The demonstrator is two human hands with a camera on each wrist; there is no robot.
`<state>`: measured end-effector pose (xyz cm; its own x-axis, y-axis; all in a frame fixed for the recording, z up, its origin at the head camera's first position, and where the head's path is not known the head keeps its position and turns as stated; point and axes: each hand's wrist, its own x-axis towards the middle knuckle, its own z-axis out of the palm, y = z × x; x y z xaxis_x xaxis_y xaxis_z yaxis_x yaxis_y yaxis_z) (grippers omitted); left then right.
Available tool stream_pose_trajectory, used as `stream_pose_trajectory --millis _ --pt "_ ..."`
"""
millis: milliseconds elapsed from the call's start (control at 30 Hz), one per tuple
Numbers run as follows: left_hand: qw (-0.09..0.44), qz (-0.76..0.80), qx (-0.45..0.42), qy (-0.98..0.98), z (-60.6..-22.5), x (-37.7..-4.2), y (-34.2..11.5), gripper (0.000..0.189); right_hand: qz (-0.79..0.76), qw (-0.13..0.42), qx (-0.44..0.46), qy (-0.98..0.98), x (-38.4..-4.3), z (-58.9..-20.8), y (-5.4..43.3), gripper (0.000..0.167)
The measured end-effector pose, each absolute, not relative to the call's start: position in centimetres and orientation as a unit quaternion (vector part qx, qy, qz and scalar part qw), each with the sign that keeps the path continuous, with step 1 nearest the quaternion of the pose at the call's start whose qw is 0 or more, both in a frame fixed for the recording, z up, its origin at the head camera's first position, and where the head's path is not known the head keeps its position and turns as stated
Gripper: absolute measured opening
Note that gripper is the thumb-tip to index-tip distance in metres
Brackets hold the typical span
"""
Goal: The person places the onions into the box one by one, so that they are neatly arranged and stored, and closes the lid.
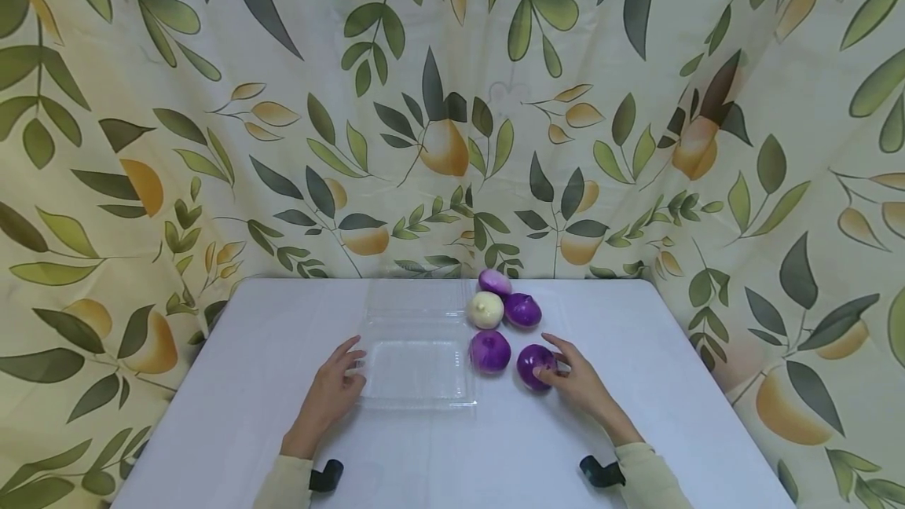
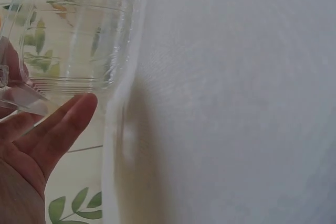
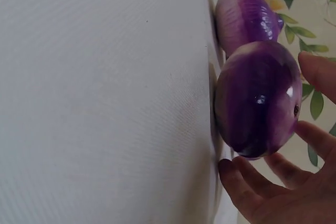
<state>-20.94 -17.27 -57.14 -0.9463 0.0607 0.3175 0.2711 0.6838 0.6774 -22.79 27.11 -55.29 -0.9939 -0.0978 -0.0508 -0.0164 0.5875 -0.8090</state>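
Observation:
A purple onion [image 1: 536,368] sits nearest my right hand [image 1: 581,380]. In the right wrist view, spread fingers [image 3: 241,187] curve loosely around this onion [image 3: 258,100], and one upper fingertip stands apart from it. My left hand [image 1: 332,389] is at the left side of a clear plastic clamshell container [image 1: 422,405], which lies with its lid [image 1: 413,301] folded back. The left wrist view shows extended fingers [image 2: 68,129] at the container's edge [image 2: 68,85], some seen through the plastic. Another purple onion [image 1: 490,352] stands between the container and the right-hand onion.
Behind these are a white onion [image 1: 485,310], a purple onion [image 1: 523,310] and a paler purple onion [image 1: 494,282], close together by the lid. A white cloth [image 1: 233,407] covers the table. A leaf-patterned curtain [image 1: 283,140] hangs along its back.

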Motion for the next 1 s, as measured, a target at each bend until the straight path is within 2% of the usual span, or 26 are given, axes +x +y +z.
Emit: stream_pose_trajectory --millis 267,767,1000 --pt "0.148 -0.393 -0.084 -0.904 -57.3 -20.9 -16.9 0.038 -0.437 0.04 -0.054 0.897 -22.5 -55.5 27.0 0.07" --pt "0.158 -0.388 -0.081 -0.904 -57.2 -20.8 -16.6 0.037 -0.419 0.06 0.003 0.906 -22.6 -55.2 27.1 0.072" --pt "0.163 -0.38 -0.083 -0.907 -57.3 -20.6 -16.7 0.037 -0.429 0.04 0.002 0.903 -22.5 -54.1 27.5 0.072"
